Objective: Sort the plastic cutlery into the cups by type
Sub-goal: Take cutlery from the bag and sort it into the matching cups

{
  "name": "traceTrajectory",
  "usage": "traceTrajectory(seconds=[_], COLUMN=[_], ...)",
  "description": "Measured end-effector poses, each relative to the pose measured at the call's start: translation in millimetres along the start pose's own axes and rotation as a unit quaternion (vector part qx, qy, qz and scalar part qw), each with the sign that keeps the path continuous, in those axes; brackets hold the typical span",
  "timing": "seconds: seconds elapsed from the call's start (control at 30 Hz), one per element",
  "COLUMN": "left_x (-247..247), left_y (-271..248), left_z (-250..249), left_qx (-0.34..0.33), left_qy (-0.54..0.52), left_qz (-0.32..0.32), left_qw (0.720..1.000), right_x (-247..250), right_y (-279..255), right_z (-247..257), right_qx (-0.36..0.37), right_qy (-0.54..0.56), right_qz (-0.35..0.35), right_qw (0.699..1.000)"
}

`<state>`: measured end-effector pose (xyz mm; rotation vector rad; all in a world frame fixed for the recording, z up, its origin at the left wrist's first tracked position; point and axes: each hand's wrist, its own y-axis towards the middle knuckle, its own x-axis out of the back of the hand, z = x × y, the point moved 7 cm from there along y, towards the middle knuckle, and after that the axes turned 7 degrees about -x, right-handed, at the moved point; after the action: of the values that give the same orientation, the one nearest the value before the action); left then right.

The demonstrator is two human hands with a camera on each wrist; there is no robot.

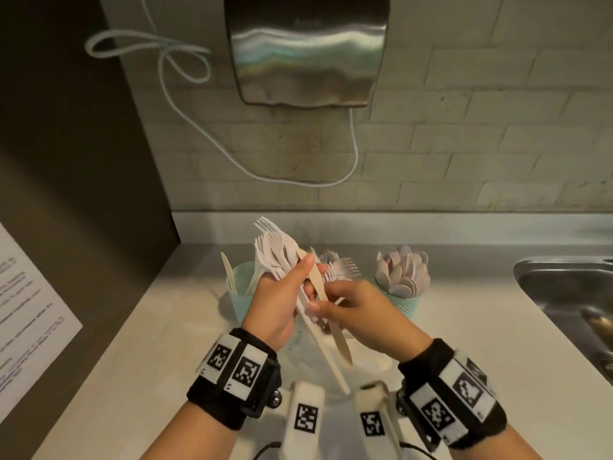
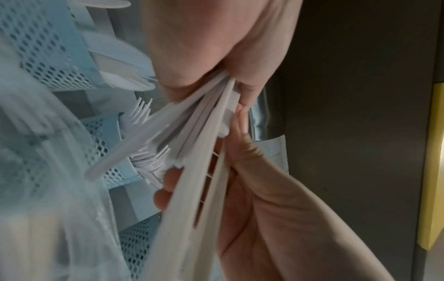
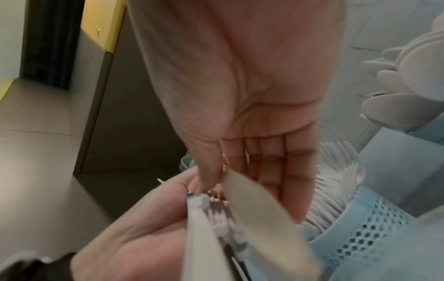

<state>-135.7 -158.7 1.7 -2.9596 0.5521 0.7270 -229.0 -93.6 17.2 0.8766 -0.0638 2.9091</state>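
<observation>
Your left hand [image 1: 277, 295] gripping a bunch of forks [image 1: 273, 249], hiding the middle cup; right hand [image 1: 360, 308] pinching a knife [image 1: 335, 323]; dryer [image 1: 306, 49] logo blurred, wall notice [image 1: 30, 313] unreadable

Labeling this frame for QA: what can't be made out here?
- Head view: middle cup body, hidden behind both hands.
- Head view: right hand grip on the beige knife, fingertips hidden.
- Left wrist view: count in the fork bundle, overlapped and blurred.
- Printed sheet, text too blurred.
</observation>
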Motion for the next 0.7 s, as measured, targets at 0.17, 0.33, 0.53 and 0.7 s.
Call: traceTrajectory(seconds=[0.17,0.33,0.53,0.7], left_x=[8,25,49,69], left_y=[-1,4,11,9], left_z=[0,-3,-9,-14], left_qx=[-0.01,-0.012,-0.037,-0.049], left_qy=[-0.028,-0.064,-0.078,-0.06], left_qz=[-0.002,-0.035,-0.1,-0.123], left_qw=[1.0,0.997,0.991,0.989], right_x=[-7,-1,-33,-47], right_y=[6,0,-4,6], right_z=[-10,-3,16,26], right_qx=[-0.038,-0.014,0.002,0.062], right_qy=[0.038,0.098,-0.018,-0.129], right_qz=[-0.045,-0.115,-0.064,-0.07], right_qw=[0.998,0.988,0.998,0.987])
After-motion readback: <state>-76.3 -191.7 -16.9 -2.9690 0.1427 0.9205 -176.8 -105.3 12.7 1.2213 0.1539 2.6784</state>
